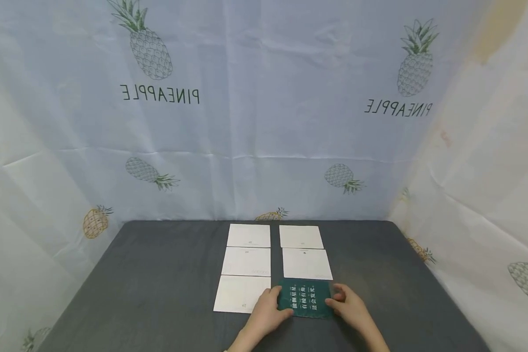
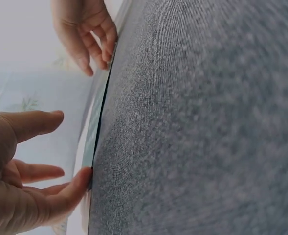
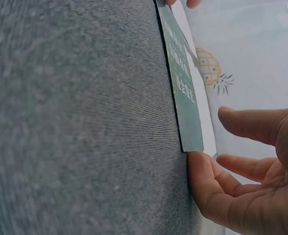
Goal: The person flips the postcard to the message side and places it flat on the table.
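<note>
A dark green card [image 1: 305, 298] with white lettering lies flat on the grey table, between the two hands. At its left edge is my left hand [image 1: 269, 311]; in the left wrist view a fingertip of this left hand [image 2: 31, 181] touches the card's edge [image 2: 96, 129], while the thumb stands away. My right hand [image 1: 349, 305] is at the opposite edge. Seen from the right wrist, the right hand [image 3: 251, 181] has a fingertip against the end of the green card [image 3: 185, 110], its thumb raised clear of the card.
White cards lie in two columns: a left one of three, with a lower card [image 1: 239, 292] beside my left hand, and two on the right, the nearer one [image 1: 307, 264] just beyond the green card. Pineapple-print cloth [image 1: 264, 122] surrounds the grey table [image 1: 167, 283].
</note>
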Tool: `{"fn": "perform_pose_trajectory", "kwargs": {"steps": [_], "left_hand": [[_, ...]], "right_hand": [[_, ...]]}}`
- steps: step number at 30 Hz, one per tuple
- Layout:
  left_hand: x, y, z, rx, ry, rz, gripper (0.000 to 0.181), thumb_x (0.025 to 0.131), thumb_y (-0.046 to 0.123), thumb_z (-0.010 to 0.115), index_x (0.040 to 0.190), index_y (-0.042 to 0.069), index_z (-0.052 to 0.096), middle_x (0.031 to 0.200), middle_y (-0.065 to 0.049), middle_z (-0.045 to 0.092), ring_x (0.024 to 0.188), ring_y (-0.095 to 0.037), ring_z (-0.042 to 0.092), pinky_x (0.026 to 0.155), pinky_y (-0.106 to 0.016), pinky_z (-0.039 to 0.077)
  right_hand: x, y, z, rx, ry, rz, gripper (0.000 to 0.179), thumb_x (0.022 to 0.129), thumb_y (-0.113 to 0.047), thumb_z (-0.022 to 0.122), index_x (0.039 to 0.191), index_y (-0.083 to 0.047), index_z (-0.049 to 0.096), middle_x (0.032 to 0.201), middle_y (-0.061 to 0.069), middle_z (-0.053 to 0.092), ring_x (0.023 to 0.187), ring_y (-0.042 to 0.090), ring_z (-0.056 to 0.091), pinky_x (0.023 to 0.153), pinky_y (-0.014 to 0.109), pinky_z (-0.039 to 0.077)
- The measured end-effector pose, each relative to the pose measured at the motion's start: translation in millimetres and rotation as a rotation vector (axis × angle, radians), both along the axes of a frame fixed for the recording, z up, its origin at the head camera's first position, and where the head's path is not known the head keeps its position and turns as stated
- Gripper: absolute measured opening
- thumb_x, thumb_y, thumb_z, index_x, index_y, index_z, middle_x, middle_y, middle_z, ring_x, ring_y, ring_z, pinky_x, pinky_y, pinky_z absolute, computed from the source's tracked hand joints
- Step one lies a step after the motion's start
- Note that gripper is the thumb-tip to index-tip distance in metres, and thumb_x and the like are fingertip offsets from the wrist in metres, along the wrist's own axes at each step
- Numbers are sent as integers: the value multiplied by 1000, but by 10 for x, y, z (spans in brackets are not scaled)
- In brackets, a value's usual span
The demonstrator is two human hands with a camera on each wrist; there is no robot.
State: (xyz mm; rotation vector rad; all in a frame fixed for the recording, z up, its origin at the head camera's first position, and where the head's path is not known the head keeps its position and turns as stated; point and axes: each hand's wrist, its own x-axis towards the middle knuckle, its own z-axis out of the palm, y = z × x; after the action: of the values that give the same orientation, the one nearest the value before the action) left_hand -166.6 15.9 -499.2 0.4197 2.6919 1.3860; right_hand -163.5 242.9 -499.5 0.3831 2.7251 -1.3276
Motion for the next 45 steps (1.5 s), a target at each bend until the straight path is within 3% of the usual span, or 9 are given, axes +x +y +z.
{"fn": "perform_pose_trajectory", "kwargs": {"steps": [5, 12, 14, 23, 30, 35, 41, 45], "left_hand": [[-24, -22, -17, 80, -29, -2, 61, 74, 19, 72, 119, -16, 51, 98, -23, 59, 68, -11, 48, 52, -21, 40], [-34, -29, -20, 161, -97, 39, 52, 79, 14, 68, 120, -13, 52, 106, -24, 60, 85, -20, 59, 65, -35, 51], [-39, -20, -10, 188, -102, 60, 48, 80, 12, 67, 120, -12, 53, 105, -22, 61, 85, -21, 61, 66, -34, 53], [-108, 6, 80, 359, -69, 117, 26, 80, -1, 63, 105, -8, 62, 81, -9, 65, 63, -7, 60, 53, -19, 51], [-160, 34, 121, 378, -38, 132, 10, 81, 4, 65, 89, -2, 63, 73, -5, 62, 51, -4, 53, 48, -16, 47], [-170, 40, 136, 340, 19, 149, 6, 81, 4, 67, 83, 1, 63, 72, -3, 57, 51, 0, 49, 47, -14, 44], [-168, 43, 135, 307, 57, 155, 5, 82, 9, 68, 80, 5, 66, 68, -2, 63, 56, 3, 47, 50, -15, 41], [-168, 39, 129, 331, 48, 118, 6, 83, 11, 66, 82, 5, 68, 67, -5, 67, 54, 3, 51, 49, -15, 41]], "right_hand": [[-2, -6, 16, -33, -49, -32, 56, 82, -10, 67, 127, 13, 43, 102, 24, 58, 85, 23, 61, 68, 35, 55], [1, 24, 18, -28, -48, -27, 45, 77, -1, 66, 117, 15, 53, 93, 16, 62, 82, 19, 57, 66, 32, 51], [-2, 36, 21, -22, -27, -35, 43, 77, -1, 66, 115, 14, 55, 93, 16, 62, 83, 20, 56, 66, 31, 50], [-2, 127, 97, -117, 35, -121, 37, 85, -11, 63, 116, 9, 57, 93, 13, 62, 80, 15, 58, 65, 28, 50], [24, 142, 189, -210, 73, -160, 33, 91, -20, 58, 113, 5, 58, 89, 7, 62, 75, 11, 57, 66, 26, 50], [55, 162, 235, -263, 89, -168, 35, 91, -26, 60, 111, 3, 59, 86, 1, 61, 77, 8, 57, 68, 24, 50], [80, 219, 239, -294, 60, -175, 40, 88, -34, 62, 109, 0, 60, 83, -5, 58, 76, 9, 52, 69, 26, 46], [79, 257, 212, -407, 56, -192, 31, 90, -28, 59, 105, -1, 60, 80, -6, 58, 73, 8, 53, 69, 26, 48]]}}
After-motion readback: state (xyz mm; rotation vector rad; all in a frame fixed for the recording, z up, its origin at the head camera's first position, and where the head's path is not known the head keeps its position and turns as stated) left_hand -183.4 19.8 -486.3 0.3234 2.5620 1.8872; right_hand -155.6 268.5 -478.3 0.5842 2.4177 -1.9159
